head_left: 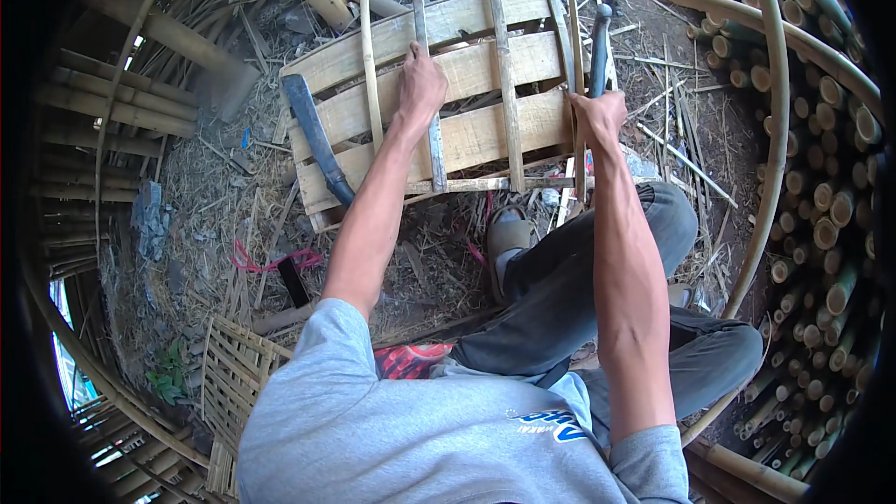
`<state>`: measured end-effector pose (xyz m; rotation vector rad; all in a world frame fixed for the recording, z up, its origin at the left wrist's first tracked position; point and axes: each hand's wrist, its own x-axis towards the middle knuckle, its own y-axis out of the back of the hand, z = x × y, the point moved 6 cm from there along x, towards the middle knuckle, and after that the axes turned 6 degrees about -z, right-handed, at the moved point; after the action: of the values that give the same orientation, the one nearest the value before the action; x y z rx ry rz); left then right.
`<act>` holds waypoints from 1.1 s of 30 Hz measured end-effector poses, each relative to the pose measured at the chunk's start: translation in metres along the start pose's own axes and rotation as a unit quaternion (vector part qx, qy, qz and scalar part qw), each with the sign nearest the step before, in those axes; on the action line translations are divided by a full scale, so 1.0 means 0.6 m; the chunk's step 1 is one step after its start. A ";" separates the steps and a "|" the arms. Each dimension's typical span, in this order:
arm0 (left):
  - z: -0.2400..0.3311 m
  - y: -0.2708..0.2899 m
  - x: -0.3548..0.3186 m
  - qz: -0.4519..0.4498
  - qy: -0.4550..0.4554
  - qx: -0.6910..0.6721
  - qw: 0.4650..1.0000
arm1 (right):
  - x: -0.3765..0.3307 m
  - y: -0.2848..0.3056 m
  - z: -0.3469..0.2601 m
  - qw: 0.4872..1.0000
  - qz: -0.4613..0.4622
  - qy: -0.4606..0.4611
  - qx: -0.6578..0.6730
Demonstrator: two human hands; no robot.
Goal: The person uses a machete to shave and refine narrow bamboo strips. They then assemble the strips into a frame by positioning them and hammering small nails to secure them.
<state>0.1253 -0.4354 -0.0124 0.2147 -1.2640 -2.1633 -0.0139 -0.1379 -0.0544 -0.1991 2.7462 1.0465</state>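
Slatted bamboo panel positioned under the fingers of both hands.
Left fingers: closed around the grey cross strip. Right fingers: curled at the panel's right end, beside the narrow edge strip and a dark rod-shaped tool; which of these they grip cannot be told. Dark curved blade: on the panel's left end, left of the left fingers. Cut bamboo poles: stacked right of the right fingers.

Bamboo workshop, cut poles stacked at right, dirt floor strewn with scraps, blade and slatted panel laid out
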 end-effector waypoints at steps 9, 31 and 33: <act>-0.024 0.048 -0.071 0.096 -0.017 -0.016 0.995 | -0.051 0.039 -0.039 0.996 -0.018 0.010 0.092; 0.038 -0.061 -0.149 -0.232 0.116 -0.496 0.829 | -0.132 -0.120 -0.135 0.931 -0.178 -0.022 0.317; 0.017 -0.067 -0.150 -0.202 0.132 -0.474 0.846 | -0.132 -0.113 -0.138 0.962 -0.174 -0.022 0.210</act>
<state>0.1753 -0.3612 -0.0552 0.3572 0.1141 -2.7187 0.0650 -0.2393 -0.0196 -0.5554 2.6771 0.3652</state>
